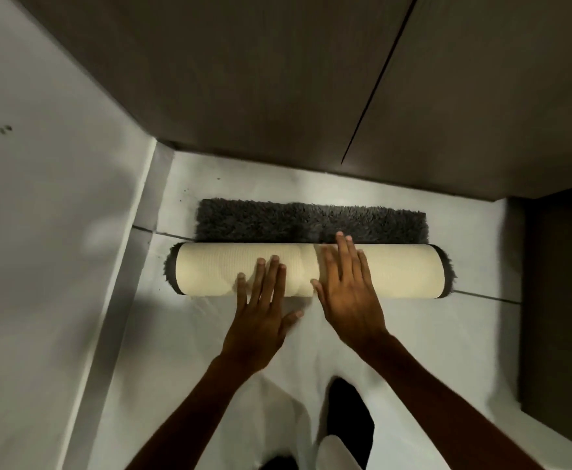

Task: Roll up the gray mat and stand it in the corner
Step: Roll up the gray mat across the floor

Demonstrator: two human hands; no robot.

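Mat (311,220) rolling toward the wall (244,79), cream backing outward; left hand (261,300) and right hand (347,286) pressing flat, fingers spread. Needing even pressure, ends aligned, keeping the roll tight.

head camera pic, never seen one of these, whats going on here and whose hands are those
The camera sits on a person's head and looks down, so the two arms reaching in from the bottom are the wearer's own. No robot is involved. On the pale floor lies a gray mat, mostly rolled: the cream tube is its backing turned outward, and the shaggy dark strip beyond it is the part still flat. The left hand and right hand lie open and flat on the roll, pressing on it rather than gripping. Dark panels rise behind, a pale wall at left.
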